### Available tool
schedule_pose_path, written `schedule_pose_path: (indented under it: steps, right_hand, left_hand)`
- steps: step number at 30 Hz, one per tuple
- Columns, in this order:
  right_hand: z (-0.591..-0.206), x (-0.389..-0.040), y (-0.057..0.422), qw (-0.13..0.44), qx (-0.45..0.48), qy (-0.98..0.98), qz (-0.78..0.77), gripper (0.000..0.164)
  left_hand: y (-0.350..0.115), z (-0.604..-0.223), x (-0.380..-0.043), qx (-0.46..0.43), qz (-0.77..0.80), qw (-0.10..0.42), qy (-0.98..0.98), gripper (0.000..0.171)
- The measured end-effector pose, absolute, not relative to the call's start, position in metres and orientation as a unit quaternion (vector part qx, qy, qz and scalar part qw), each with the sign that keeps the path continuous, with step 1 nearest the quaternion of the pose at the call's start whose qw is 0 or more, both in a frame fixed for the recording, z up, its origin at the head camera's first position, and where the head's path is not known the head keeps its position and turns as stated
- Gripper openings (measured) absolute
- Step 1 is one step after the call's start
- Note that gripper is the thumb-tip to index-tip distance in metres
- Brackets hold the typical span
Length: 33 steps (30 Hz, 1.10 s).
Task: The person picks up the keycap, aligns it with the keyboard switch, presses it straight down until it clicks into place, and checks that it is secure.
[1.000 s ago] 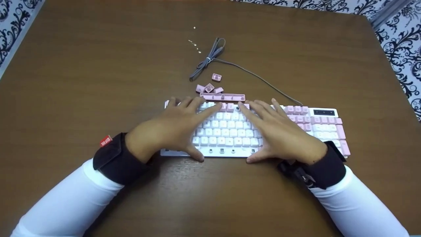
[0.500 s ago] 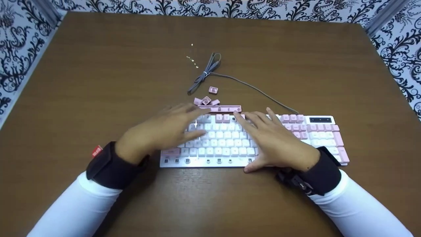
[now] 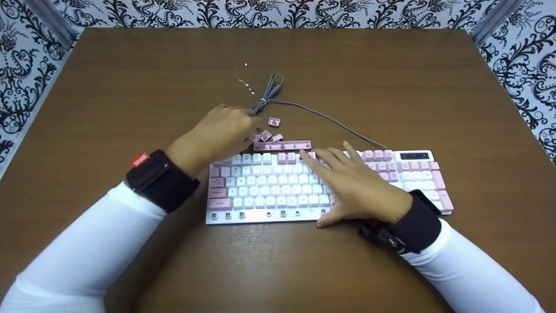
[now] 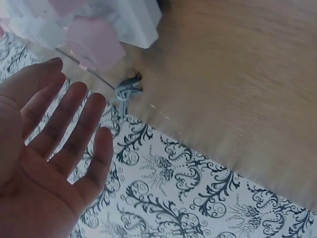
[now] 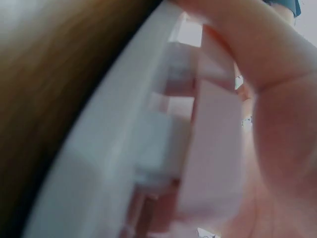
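Note:
A white and pink keyboard (image 3: 269, 191) lies on the table, with bare switches (image 3: 269, 214) along its front row. My right hand (image 3: 360, 187) spans it with spread, fairly straight fingers, the thumb at the front edge and the index fingertip near the back edge. Behind the keyboard lies a long pink spacebar keycap (image 3: 282, 145), beside a few small pink keycaps (image 3: 265, 135). Over their left side hovers my left hand (image 3: 223, 128), its fingertips partly hidden. In the left wrist view the left hand (image 4: 59, 148) has loosely bent fingers and holds nothing.
A single pink keycap (image 3: 274, 122) lies apart, nearer the bundled grey cable (image 3: 270, 91), which runs to the keyboard's back. Small pale bits (image 3: 246, 84) are scattered left of the cable. Patterned panels (image 3: 243, 15) border the wooden table (image 3: 369, 65).
My left hand has lifted off the keyboard's left part and moved back toward the loose keycaps, uncovering the left keys. My right hand has stayed on the keyboard. The head view has shifted.

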State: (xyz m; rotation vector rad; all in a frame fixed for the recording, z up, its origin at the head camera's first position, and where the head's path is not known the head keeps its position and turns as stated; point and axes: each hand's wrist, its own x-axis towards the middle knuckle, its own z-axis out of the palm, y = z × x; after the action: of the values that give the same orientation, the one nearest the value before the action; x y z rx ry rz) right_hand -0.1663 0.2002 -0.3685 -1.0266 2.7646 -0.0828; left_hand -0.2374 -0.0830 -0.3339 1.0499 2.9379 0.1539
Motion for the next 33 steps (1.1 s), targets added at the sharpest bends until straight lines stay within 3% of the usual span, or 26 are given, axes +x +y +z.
schedule_pose_path:
  steps: [7, 14, 22, 27, 33]
  right_hand:
    - [-0.372, -0.167, 0.200, 0.081, -0.367, 0.927, -0.022, 0.136]
    - [-0.371, -0.166, 0.201, 0.075, -0.365, 0.928, -0.028, 0.136]
    - [-0.364, -0.165, 0.204, 0.084, -0.366, 0.927, -0.027, 0.136]
    - [-0.359, -0.165, 0.207, 0.104, -0.358, 0.927, -0.035, 0.137]
    - [-0.356, -0.166, 0.213, 0.103, -0.348, 0.931, -0.036, 0.137]
  left_hand:
    - [-0.077, -0.345, -0.243, 0.322, 0.008, 0.055, 0.945, 0.019]
    - [-0.079, -0.348, -0.246, 0.325, 0.028, 0.044, 0.944, 0.006]
    - [-0.085, -0.339, -0.245, 0.311, 0.072, 0.041, 0.947, 0.022]
    - [-0.083, -0.327, -0.231, 0.310, 0.135, 0.034, 0.941, 0.015]
    - [-0.064, -0.315, -0.205, 0.323, 0.194, 0.033, 0.926, 0.023]
